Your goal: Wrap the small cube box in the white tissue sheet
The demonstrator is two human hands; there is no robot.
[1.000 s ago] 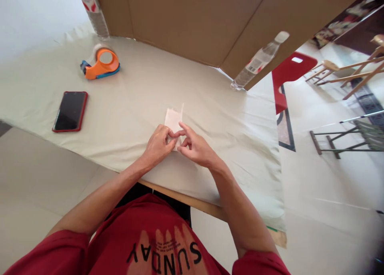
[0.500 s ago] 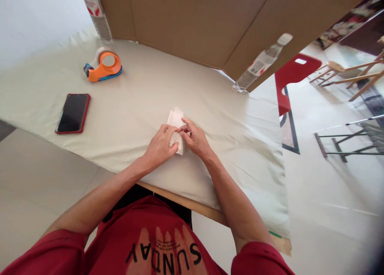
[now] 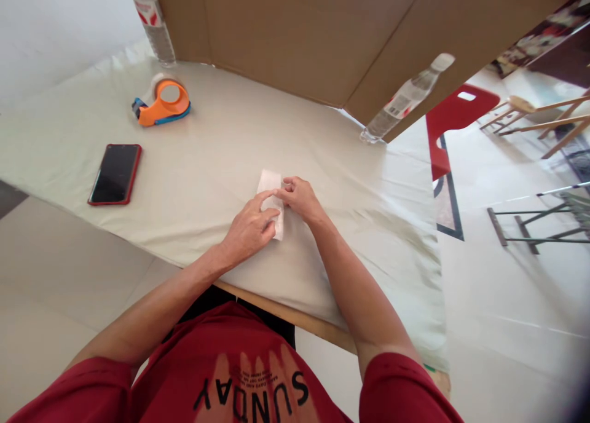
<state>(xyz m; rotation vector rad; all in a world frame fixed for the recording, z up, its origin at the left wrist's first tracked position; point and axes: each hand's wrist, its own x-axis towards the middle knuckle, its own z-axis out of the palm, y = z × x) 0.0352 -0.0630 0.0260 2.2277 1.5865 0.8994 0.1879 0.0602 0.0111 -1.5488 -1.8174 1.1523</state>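
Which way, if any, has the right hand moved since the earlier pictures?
Yes: the right hand has moved slightly forward, nearer the cardboard.

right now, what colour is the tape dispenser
The tape dispenser is orange with blue parts, seen in the head view.

Near the front edge of the worktop [image 3: 221,140] lies a paper strip [image 3: 270,180], the left hand [image 3: 249,226] over it, the right hand [image 3: 300,198] along its right side. Well left lies a phone [image 3: 115,174], with a tape dispenser [image 3: 163,106] behind it. Farther back stands a cardboard panel [image 3: 295,35], one bottle [image 3: 154,23] by its left end, another bottle [image 3: 403,106] before its right part.
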